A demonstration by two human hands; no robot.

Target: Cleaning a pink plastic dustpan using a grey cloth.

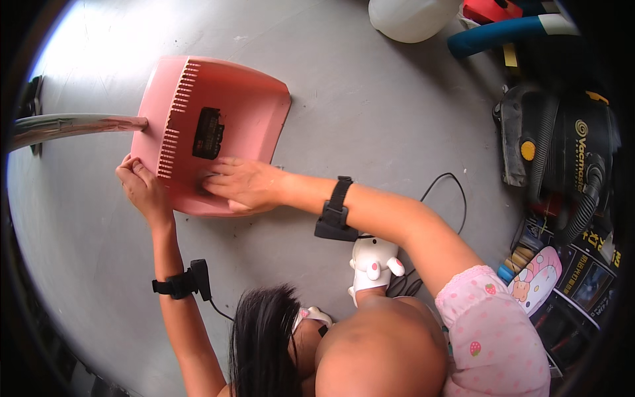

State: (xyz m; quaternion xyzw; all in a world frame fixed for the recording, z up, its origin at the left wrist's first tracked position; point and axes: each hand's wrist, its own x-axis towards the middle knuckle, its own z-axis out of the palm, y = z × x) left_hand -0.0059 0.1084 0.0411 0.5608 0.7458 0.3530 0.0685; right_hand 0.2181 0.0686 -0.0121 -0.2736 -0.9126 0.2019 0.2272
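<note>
A pink plastic dustpan (248,111) lies on the grey floor, its hollow side facing up and a row of comb teeth (169,149) along its back. My left hand (141,191) grips its near back corner. Inside the pan, my right hand (243,186) reaches in with the fingers extended and slightly blurred. A dark smudge or object at those fingertips is too blurred to make out. Just beyond them, a black label (207,133) with worn, ragged edges and writing sticks to the pan. The metal-looking handle tube (79,126) runs from the back of the pan to the left.
A black Vacmaster vacuum cleaner (560,144) stands at the right, below a blue hose (496,34) and a white plastic container (414,17). Printed boxes (580,283) lie at lower right. A thin black cable (464,198) loops on the floor near my white slipper (372,268).
</note>
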